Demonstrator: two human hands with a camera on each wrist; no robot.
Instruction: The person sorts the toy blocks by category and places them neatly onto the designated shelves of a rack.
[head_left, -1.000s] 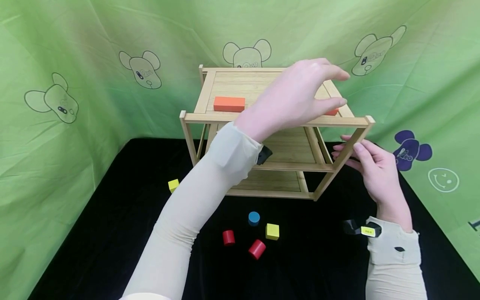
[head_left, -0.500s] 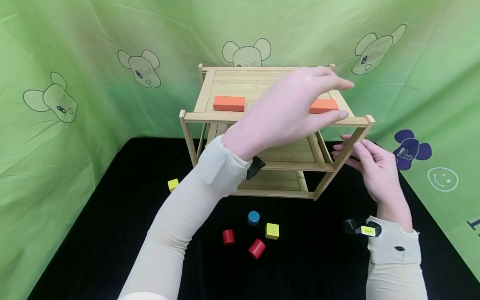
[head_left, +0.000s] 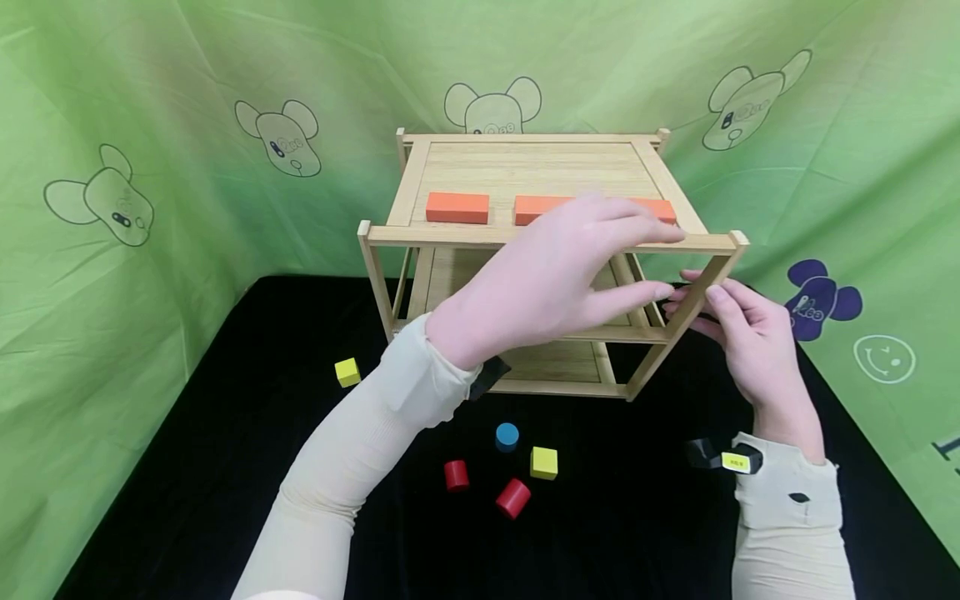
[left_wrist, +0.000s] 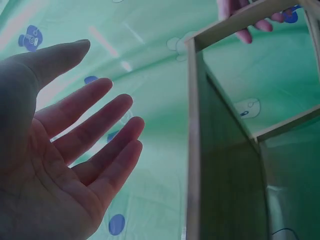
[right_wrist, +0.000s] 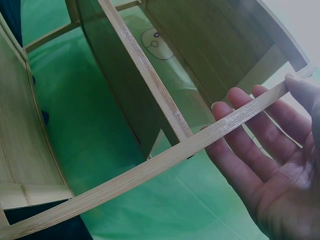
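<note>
A three-tier wooden shelf (head_left: 547, 242) stands on the black cloth, with three orange blocks lying along the front of its top board. The left block (head_left: 457, 208) shows whole; my left hand partly covers the middle block (head_left: 536, 206) and the right block (head_left: 660, 210) in the head view. My left hand (head_left: 551, 271) hovers before the shelf, fingers spread and nothing held; its bare palm shows in the left wrist view. My right hand (head_left: 757, 350) holds the shelf's front right post (right_wrist: 220, 127), thumb on the near side and fingers behind it.
In front of the shelf lie a blue cylinder (head_left: 507, 437), a yellow cube (head_left: 543, 463), a red cylinder (head_left: 456, 476) and another red cylinder (head_left: 513, 498). A second yellow cube (head_left: 347, 372) is left of the shelf. Green printed curtain (head_left: 187, 83) encloses the back and sides.
My left hand has moved down and towards me from above the top board, uncovering the middle and right orange blocks. The right hand stays on the post.
</note>
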